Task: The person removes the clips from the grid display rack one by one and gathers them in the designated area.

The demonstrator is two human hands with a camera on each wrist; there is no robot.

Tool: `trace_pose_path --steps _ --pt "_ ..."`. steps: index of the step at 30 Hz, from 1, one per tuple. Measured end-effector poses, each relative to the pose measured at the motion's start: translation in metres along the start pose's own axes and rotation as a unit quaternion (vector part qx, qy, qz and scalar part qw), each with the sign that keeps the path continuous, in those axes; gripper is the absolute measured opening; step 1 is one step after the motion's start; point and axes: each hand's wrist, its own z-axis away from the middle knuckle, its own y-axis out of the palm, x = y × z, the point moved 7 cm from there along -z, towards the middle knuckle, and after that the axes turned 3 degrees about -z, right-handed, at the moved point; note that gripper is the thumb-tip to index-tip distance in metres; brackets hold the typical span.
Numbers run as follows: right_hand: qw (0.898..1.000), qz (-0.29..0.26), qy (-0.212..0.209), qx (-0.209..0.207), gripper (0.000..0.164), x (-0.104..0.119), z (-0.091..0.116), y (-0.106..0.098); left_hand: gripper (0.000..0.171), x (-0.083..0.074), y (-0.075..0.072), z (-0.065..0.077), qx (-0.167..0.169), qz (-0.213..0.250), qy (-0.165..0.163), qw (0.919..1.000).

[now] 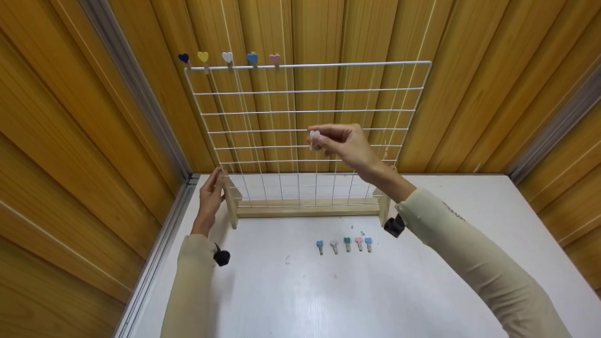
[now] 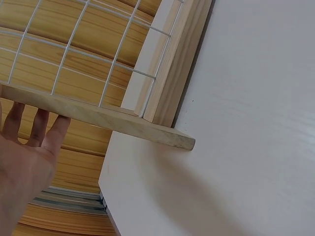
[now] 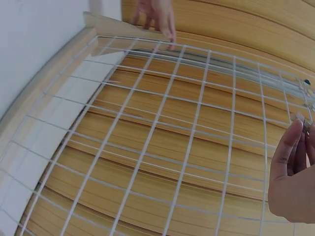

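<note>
While a white table (image 1: 281, 295) bears it, the wire rack (image 1: 295, 111) stands upright, its top bar (image 1: 352, 64) running left to right. At the rack's left leg (image 1: 231, 206), the left hand (image 1: 211, 192) has its fingers loosely extended; the left wrist view shows them against the leg's outer side, less plain from the head. In front of the rack's middle, the right hand (image 1: 347, 143) pinches a pale heart clip (image 1: 315, 139), long axis near upright, below the top bar; this hand is the nearer to that bar. The head view shows its heart face, which the right wrist view hides. Five clips (image 1: 227, 57) line the rack's upper left; five loose clips (image 1: 347, 241) lie before it.
</note>
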Motion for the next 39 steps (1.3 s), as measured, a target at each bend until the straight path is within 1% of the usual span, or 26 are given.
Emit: trace_pose_path --steps 3,7,10,13,16,20,22,26,29,31,33,37,39 --pt "0.999 0.028 0.011 0.03 0.029 -0.018 0.02 0.003 0.058 0.005 -0.002 0.003 -0.007 -0.004 0.001 1.0" --pt "0.996 0.053 0.037 0.06 0.028 -0.047 0.049 0.001 0.058 0.013 -0.004 0.007 -0.014 -0.012 -0.012 0.9998" --pt "0.995 0.05 0.065 0.066 0.029 -0.07 0.07 -0.005 0.059 0.014 -0.002 0.006 -0.01 -0.012 -0.018 0.9997" --pt "0.992 0.035 0.095 0.073 0.031 -0.1 0.09 -0.009 0.059 0.011 -0.001 0.004 -0.009 -0.008 -0.008 0.9999" --pt "0.987 0.03 0.133 0.089 0.033 -0.134 0.111 -0.009 0.058 0.006 -0.001 0.0 -0.009 -0.007 0.003 0.9999" --pt "0.976 0.041 0.187 0.103 0.035 -0.174 0.137 -0.008 0.058 0.004 -0.001 -0.003 -0.007 -0.006 0.002 1.0" --pt "0.972 0.048 0.203 0.107 0.034 -0.189 0.147 -0.009 0.058 0.003 0.0 -0.003 -0.005 -0.003 -0.001 1.0" --pt "0.966 0.056 0.216 0.126 0.03 -0.211 0.162 -0.008 0.059 0.001 0.001 -0.004 -0.004 -0.003 0.002 1.0" --pt "0.963 0.053 0.225 0.14 0.031 -0.223 0.173 -0.005 0.058 -0.011 0.002 0.005 0.001 0.005 -0.001 1.0" --pt "0.961 0.051 0.233 0.14 0.032 -0.23 0.178 -0.004 0.057 -0.018 0.003 0.01 0.005 0.013 -0.001 0.9999" --pt "0.96 0.051 0.242 0.134 0.031 -0.236 0.182 -0.004 0.057 -0.02 0.003 0.01 0.006 0.02 -0.001 0.9998" --pt "0.958 0.06 0.253 0.121 0.027 -0.244 0.186 -0.005 0.056 -0.004 0.003 -0.002 0.003 0.021 0.006 0.9998" --pt "0.958 0.069 0.252 0.12 0.025 -0.247 0.187 -0.003 0.056 0.0 0.003 -0.005 0.002 0.02 0.007 0.9998"
